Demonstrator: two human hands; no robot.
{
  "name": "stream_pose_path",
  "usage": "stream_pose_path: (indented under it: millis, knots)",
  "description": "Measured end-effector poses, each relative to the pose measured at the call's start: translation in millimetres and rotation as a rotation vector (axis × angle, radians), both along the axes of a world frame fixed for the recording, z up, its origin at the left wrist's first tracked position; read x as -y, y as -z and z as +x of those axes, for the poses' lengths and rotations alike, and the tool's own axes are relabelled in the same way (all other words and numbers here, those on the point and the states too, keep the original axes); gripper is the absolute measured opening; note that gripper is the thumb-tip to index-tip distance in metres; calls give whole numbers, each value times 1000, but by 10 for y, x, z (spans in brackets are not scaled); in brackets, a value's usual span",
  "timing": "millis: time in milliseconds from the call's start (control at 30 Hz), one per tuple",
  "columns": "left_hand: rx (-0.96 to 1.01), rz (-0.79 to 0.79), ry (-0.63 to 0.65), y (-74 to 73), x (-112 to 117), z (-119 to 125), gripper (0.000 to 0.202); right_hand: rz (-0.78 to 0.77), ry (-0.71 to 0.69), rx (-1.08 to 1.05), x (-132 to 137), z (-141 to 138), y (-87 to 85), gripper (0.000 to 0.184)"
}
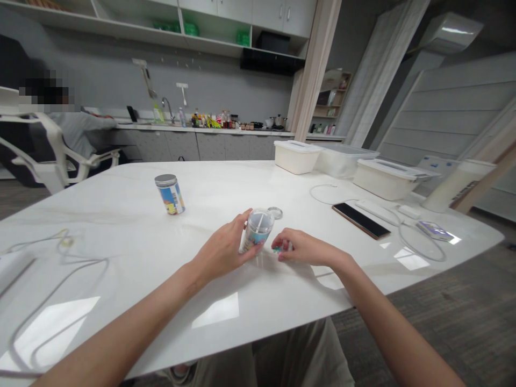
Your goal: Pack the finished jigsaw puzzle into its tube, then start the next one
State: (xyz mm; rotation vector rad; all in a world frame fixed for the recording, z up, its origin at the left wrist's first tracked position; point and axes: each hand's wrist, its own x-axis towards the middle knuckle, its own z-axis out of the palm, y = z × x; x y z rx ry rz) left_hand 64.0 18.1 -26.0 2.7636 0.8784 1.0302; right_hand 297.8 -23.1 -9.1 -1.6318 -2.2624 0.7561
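My left hand is wrapped round a clear jar with a colourful label, tilted slightly over the white table. The jar's top is open, and something pale and thin shows at its mouth. Just right of it, my right hand is closed, fingertips pinched on small green and clear pieces whose kind I cannot make out. Behind the jar lies a round silver lid, flat on the table. A second jar, with a grey lid on and a blue and yellow label, stands further left.
On the right lie a dark phone, a white cable and a purple packet. Lidded plastic boxes line the back right edge. Loose cables run along the left. A person sits beyond the table at far left.
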Motion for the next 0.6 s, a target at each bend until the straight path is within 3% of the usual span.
stream_pose_path:
  millis: [300,600]
  knots:
    - [2,10,17,2,-9,-1,72,-153,30,-45,-86,50,-3,38]
    - [-6,11,10,21,-17,1,71,-157,35,-91,-72,71,10,12]
